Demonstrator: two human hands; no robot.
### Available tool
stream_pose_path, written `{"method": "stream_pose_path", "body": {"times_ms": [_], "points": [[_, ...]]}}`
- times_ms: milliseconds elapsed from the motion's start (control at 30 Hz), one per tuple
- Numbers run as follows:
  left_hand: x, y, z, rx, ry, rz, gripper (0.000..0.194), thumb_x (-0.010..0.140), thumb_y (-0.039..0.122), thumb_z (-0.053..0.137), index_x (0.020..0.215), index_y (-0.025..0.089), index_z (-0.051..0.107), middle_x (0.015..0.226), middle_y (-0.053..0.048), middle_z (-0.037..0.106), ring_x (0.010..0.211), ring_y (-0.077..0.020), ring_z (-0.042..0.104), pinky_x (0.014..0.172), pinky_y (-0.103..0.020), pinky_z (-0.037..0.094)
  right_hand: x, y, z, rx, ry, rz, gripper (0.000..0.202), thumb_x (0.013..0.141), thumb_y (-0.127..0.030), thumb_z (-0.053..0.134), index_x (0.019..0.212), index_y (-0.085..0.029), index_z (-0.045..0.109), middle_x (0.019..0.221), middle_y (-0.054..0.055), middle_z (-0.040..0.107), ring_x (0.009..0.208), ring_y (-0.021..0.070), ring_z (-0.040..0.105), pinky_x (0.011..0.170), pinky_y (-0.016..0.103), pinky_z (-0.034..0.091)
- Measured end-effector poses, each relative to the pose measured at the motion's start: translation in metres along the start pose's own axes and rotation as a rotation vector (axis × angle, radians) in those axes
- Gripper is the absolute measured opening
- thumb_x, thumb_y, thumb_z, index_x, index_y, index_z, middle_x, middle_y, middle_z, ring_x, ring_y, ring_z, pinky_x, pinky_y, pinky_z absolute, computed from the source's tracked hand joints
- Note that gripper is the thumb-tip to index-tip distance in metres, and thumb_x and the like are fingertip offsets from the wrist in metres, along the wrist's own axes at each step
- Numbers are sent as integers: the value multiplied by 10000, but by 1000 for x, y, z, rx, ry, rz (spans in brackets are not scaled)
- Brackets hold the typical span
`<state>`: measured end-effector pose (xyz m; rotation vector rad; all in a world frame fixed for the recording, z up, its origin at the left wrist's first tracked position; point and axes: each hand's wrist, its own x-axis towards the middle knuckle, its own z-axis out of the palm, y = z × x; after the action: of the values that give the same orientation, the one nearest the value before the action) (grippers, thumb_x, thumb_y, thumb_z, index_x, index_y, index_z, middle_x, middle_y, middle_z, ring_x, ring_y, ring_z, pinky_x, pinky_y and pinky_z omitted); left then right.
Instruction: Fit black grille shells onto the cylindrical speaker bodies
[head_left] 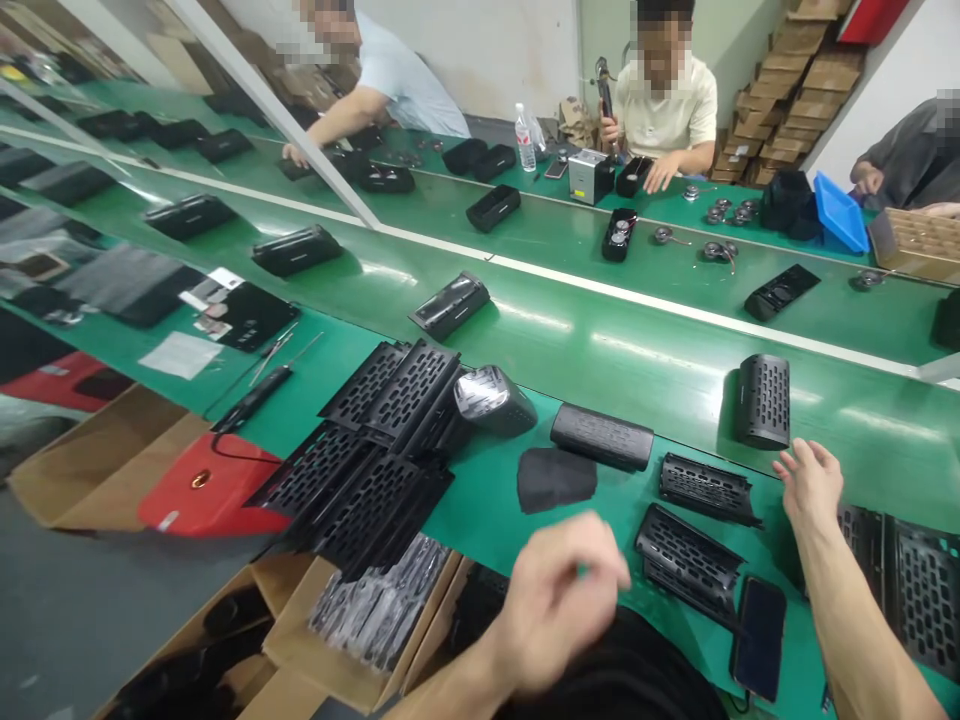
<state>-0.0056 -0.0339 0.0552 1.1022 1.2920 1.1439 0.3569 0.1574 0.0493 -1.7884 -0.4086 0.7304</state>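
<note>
Nearest, the left hand (566,600) curls above the desk (484,495); whether its grip pinches anything, one cannot tell. Rightward, two grilles (690,560) lie near a phone (759,640); beyond, a shell (765,400) stands on the belt (637,375), the right hand (814,482) just beside it, grip loosely spread.

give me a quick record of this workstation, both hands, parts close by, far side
left hand: blurred, fingers curled over the near bench; grip unclear
right hand: open, beside a perforated casing on the green belt; contact unclear
between the hands: two loose black panels, dark phone
left along the bench: piled perforated panels
far side: person in pale yellow shirt, water bottle, blue tray
</note>
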Motion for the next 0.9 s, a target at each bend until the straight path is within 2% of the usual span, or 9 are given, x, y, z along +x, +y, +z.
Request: {"method": "stream_pose_path", "body": {"times_ms": [33, 100, 167, 333, 467, 600, 700, 800, 900], "points": [[22, -14, 5, 71, 28, -48, 347, 979, 536, 546, 873, 248, 708, 813, -73, 701, 759, -241, 646, 674, -365, 490, -19, 4, -10, 19, -61, -44, 546, 663, -398, 861, 1119, -235, 609, 1064, 6, 648, 814, 131, 667, 652, 235, 559], [61, -48, 15, 524, 108, -343, 350, 1025, 452, 460, 850, 232, 668, 754, -33, 701, 757, -210, 666, 713, -310, 471, -61, 19, -28, 20, -243, -119, 569, 613, -473, 906, 1051, -208, 658, 961, 13, 670, 775, 147, 669, 637, 247, 557], [86, -83, 22, 663, 111, -455, 282, 1001, 397, 527, 849, 208, 672, 773, -66, 731, 836, -258, 704, 767, -331, 460, -103, 40, -41, -48, -378, -103, 571, 624, -525, 918, 1029, -191, 693, 888, 26, 690, 734, 155, 659, 622, 256, 546], [95, -133, 24, 785, 73, -474, 213, 1004, 313, 520, 940, 185, 678, 949, -166, 775, 945, -315, 728, 828, -378, 455, -168, 86, -50, -196, -551, 15, 592, 657, -617, 888, 1012, -176, 714, 817, 48, 700, 677, 176, 631, 598, 292, 529], [78, -134, 17, 755, 2, -329, 203, 1008, 297, 506, 922, 213, 669, 861, -80, 764, 869, -238, 724, 786, -307, 441, -185, 106, -35, -261, -645, 44, 597, 672, -677, 831, 992, -188, 708, 858, 78, 718, 739, 231, 667, 605, 325, 537], [52, -126, 19, 647, -100, -141, 236, 1003, 359, 500, 892, 229, 662, 712, -1, 692, 683, -157, 652, 690, -251, 416, -196, 119, 1, -345, -737, -36, 608, 683, -626, 797, 1098, -191, 703, 1041, 134, 754, 956, 290, 711, 800, 384, 575], [33, -121, 29, 558, -172, -48, 279, 994, 399, 488, 859, 226, 661, 661, 10, 655, 600, -137, 586, 630, -244, 403, -200, 127, 20, -449, -793, -88, 537, 713, -597, 720, 1061, -188, 710, 970, 106, 769, 872, 266, 716, 749, 357, 561], [23, -116, 44, 451, -236, 3, 276, 979, 415, 505, 848, 228, 660, 644, 11, 642, 569, -134, 555, 608, -248, 405, -193, 129, 9, -565, -780, -129, 349, 763, -550, 656, 782, -204, 693, 710, 33, 711, 676, 215, 652, 637, 312, 487], [22, -114, 59, 392, -233, -38, 247, 959, 420, 539, 847, 233, 654, 658, 14, 642, 588, -142, 565, 634, -257, 425, -175, 123, -32, -687, -634, -157, 305, 785, -520, 628, 741, -223, 682, 661, 15, 686, 649, 221, 631, 642, 324, 447]]}}
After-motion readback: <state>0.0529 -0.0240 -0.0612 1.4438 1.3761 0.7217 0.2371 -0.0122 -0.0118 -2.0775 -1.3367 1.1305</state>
